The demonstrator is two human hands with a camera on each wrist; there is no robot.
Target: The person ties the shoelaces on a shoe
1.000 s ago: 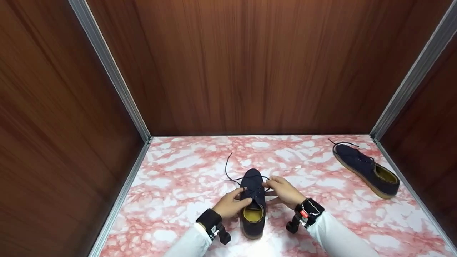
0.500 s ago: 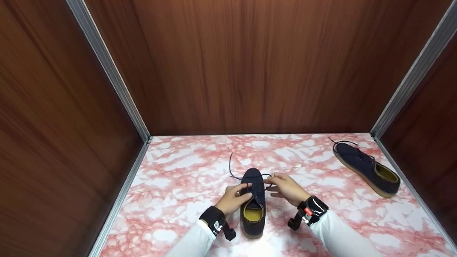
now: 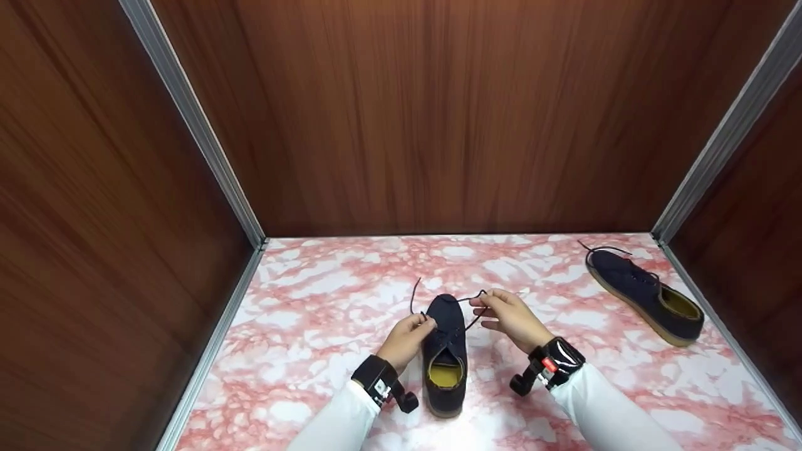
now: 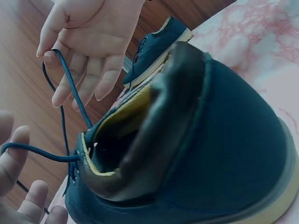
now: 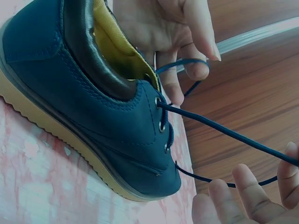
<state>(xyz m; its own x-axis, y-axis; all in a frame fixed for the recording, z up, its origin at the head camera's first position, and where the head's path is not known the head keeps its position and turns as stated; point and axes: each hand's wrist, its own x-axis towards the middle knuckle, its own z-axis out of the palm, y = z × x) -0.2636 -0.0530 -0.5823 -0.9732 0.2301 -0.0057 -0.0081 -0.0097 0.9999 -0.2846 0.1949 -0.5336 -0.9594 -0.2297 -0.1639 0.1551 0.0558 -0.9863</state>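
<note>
A dark navy lace-up shoe (image 3: 446, 401) with a yellow lining stands on its sole, toe pointing away. Its laces pass through metal eyelets at the front of the opening. Beside the shoe's left side, my left hand (image 3: 404, 341) pinches one shoelace (image 5: 180, 63), which loops over the index finger. To the right of the toe, my right hand (image 3: 514, 318) holds the other shoelace (image 4: 70, 79) between thumb and index finger, its remaining fingers spread. That lace runs out from the eyelets to the fingertips, and its loose end trails back toward the toe.
A matching navy shoe (image 3: 645, 297) lies at the right, its laces loose over the toe. Red-and-white marbled table surface (image 3: 313, 300) lies under both shoes. Wood-grain panels (image 3: 438, 125) with metal corner strips (image 3: 207, 131) enclose the back and sides.
My right hand has lifted outward and away, drawing its lace off the shoe. My left hand has moved forward along the shoe, its thumb and finger closing on the other lace.
</note>
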